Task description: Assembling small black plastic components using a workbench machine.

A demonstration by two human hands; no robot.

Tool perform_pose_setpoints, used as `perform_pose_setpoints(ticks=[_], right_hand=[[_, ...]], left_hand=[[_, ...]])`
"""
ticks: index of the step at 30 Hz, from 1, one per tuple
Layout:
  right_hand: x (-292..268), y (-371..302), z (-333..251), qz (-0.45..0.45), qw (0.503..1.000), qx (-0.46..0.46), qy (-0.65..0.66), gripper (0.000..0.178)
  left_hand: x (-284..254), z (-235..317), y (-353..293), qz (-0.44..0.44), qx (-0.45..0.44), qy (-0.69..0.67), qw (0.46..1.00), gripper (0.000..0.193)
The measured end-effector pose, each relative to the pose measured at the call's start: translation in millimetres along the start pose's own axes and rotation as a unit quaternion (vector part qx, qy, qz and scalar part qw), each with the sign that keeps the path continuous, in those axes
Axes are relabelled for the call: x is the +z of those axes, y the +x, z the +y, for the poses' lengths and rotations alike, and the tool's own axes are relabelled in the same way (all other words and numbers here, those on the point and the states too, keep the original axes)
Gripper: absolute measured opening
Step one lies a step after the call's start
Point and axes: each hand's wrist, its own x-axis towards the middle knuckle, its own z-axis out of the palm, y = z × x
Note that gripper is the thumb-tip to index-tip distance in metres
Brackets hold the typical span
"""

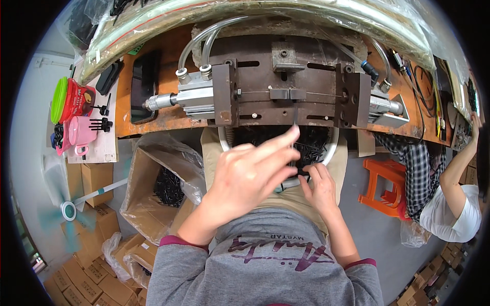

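Observation:
My left hand [250,171] is raised over the near edge of the brown metal fixture, somewhat blurred. Its index finger stretches forward, apart from the thumb, and I see nothing held between them. Just beyond that fingertip a thin dark piece [296,116] hangs below the small clamp blocks [288,94] at the fixture's middle. Lower and to the right, my right hand [322,191] has its thumb and fingers closed on a small black piece [304,172], whose exact shape is hidden. Under both hands a white-rimmed tub [334,145] in my lap holds many small black pieces [311,143].
Pneumatic cylinders [196,99] with clear hoses flank the fixture. A phone [144,86] lies at left, beside a pink cup [81,131]. A lined carton [148,204] holds more black pieces. A spinning fan [69,210] stands lower left. An orange stool [380,188] and another person [454,214] are at right.

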Motion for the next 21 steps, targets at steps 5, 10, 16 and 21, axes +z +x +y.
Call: perform_pose_setpoints(ticks=[5,10,16,21], right_hand=[[13.5,-23.3,9.0,-0.078,0.996,-0.039,0.011,0.017],[32.9,-27.6,3.3,-0.102,0.991,-0.077,0.042,0.026],[45.2,-21.7,-1.4,-0.108,0.990,-0.067,0.057,0.039],[49.9,-11.9,-2.1,-0.105,0.992,-0.037,0.058,0.043]], left_hand=[[42.3,-21.5,-34.0,-0.111,-0.041,-0.137,0.983,0.024],[78.6,-49.1,-42.2,-0.043,-0.029,0.020,0.998,0.040],[72.0,-63.8,-49.5,-0.001,-0.085,-0.005,0.996,0.041],[73.7,-72.0,-71.3,0.012,-0.106,0.010,0.994,0.038]])
